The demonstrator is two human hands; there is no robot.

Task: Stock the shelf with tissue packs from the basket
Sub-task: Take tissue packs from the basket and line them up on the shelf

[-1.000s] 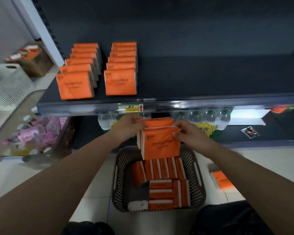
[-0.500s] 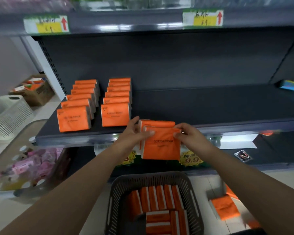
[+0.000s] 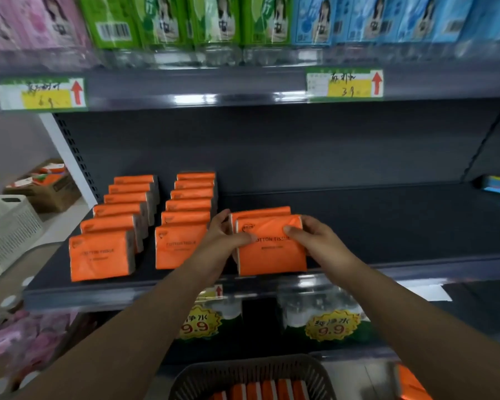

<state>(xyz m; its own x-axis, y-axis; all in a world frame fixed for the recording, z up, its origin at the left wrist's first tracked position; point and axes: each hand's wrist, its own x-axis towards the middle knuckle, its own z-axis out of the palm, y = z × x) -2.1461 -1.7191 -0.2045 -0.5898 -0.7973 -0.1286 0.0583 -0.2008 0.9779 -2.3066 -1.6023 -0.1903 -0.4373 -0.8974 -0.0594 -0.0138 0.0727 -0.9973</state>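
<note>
Packs: two tissue packs (image 3: 272,249), earlier held below the shelf (image 3: 387,226), now sit at its front edge.
Hands: left hand (image 3: 224,241) and right hand (image 3: 318,243) pinch them.

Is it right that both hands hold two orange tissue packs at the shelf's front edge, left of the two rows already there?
Wrong side. In the head view the left hand and right hand hold the two tissue packs at the shelf's front edge, right of the two rows.
</note>
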